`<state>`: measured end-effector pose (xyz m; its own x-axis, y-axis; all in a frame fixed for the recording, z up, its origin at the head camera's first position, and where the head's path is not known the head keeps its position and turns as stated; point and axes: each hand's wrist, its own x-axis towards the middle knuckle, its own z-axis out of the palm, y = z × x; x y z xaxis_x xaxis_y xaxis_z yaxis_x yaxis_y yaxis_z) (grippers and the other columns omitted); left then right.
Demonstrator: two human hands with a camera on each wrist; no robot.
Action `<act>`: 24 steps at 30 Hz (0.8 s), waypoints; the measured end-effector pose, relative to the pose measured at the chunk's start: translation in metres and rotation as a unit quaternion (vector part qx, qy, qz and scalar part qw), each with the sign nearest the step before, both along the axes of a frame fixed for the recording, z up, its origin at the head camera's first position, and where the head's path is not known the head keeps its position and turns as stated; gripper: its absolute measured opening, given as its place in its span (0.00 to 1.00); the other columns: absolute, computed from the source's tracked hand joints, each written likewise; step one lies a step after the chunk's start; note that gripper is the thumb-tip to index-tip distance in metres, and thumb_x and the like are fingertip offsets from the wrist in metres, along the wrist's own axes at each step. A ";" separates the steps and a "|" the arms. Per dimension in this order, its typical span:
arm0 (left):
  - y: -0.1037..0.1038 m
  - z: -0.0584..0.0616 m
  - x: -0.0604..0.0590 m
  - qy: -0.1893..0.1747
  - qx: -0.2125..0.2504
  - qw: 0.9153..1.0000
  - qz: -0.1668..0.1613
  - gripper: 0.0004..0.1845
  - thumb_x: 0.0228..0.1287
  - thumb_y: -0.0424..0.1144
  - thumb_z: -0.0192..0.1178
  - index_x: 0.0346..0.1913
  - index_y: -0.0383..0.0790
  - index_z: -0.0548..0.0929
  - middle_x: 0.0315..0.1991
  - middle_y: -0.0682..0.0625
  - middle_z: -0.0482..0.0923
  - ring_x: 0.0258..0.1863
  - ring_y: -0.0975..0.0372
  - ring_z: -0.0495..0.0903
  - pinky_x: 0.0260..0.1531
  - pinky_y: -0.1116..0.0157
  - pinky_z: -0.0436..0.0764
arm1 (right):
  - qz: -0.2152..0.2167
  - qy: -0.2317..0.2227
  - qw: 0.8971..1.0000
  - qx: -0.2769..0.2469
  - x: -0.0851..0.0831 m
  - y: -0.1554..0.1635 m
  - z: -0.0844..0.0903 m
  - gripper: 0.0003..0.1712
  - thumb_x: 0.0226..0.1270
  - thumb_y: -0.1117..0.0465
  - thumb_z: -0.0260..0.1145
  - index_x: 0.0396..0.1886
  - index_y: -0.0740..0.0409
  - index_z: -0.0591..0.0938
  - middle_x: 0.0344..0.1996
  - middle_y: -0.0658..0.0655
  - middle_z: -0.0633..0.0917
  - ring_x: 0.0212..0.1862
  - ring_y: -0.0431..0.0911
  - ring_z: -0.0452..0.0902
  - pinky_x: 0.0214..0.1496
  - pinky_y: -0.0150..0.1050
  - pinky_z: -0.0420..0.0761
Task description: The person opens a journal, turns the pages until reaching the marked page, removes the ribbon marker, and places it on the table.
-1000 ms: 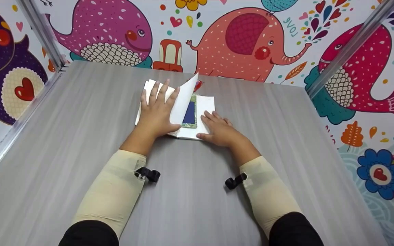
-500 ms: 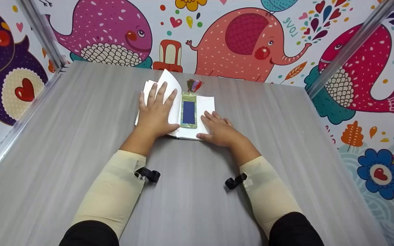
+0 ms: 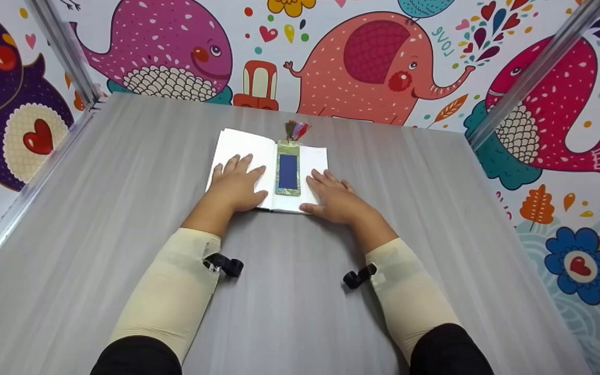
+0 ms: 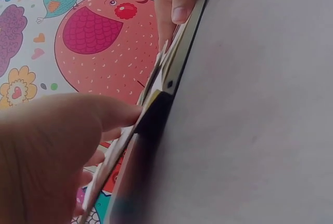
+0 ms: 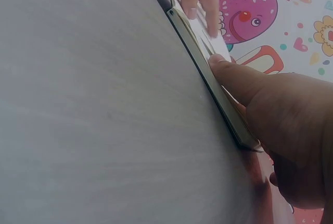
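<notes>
An open book [image 3: 245,141] with blank white pages lies on the table, its spine running away from me. On its right page, beside the fold, is a green-bordered bookmark [image 3: 288,172] with a dark blue middle and a multicoloured tassel [image 3: 296,130] sticking out past the top edge. My left hand [image 3: 235,187] rests spread on the left page, thumb near the fold. My right hand [image 3: 334,198] rests on the right page, fingers extended over its outer part. In the right wrist view the thick page block [image 5: 213,88] shows under the right thumb [image 5: 223,65].
The grey wood-grain table [image 3: 289,297] extends around the book. Walls with cartoon animals stand behind and at both sides, with metal posts [image 3: 65,52] at the corners. A black clip-like mount [image 3: 227,265] juts from the left sleeve, another [image 3: 358,276] from the right.
The raised page has turned over to the left and now lies flat, uncovering the whole bookmark. My left hand has drawn back toward me on the left page; the right hand has stayed still.
</notes>
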<state>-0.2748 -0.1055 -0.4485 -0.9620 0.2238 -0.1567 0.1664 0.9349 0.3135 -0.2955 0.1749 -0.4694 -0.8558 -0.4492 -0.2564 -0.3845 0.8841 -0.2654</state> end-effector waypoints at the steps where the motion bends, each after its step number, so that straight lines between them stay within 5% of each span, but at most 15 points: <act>1: 0.000 0.000 0.000 -0.007 0.001 1.000 -0.001 0.41 0.75 0.59 0.57 0.86 0.55 0.60 0.90 0.44 0.42 0.89 0.42 0.38 0.84 0.33 0.40 | 0.000 0.000 1.000 0.000 0.000 0.000 -0.001 0.55 0.73 0.26 0.58 0.90 0.42 0.51 0.90 0.49 0.48 0.91 0.53 0.35 0.88 0.69 0.44; 11: -0.003 -0.007 -0.002 -0.058 0.019 0.998 0.002 0.40 0.80 0.63 0.48 0.88 0.57 0.54 0.90 0.43 0.40 0.89 0.40 0.40 0.84 0.33 0.45 | 0.000 -0.003 1.000 -0.004 0.000 0.002 -0.002 0.56 0.73 0.24 0.57 0.90 0.42 0.50 0.90 0.48 0.47 0.91 0.53 0.34 0.88 0.69 0.43; 24: -0.002 -0.008 -0.006 -0.077 0.012 0.997 0.009 0.40 0.79 0.64 0.47 0.87 0.58 0.55 0.90 0.44 0.41 0.89 0.40 0.39 0.84 0.32 0.43 | 0.003 0.006 1.000 -0.012 0.000 0.001 0.000 0.56 0.72 0.25 0.60 0.89 0.44 0.54 0.90 0.50 0.49 0.91 0.55 0.37 0.87 0.71 0.44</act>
<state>-0.2805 -0.1077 -0.4561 -0.9310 0.2120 -0.2971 0.0982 0.9295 0.3554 -0.2959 0.1759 -0.4690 -0.8560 -0.4604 -0.2351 -0.3935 0.8752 -0.2813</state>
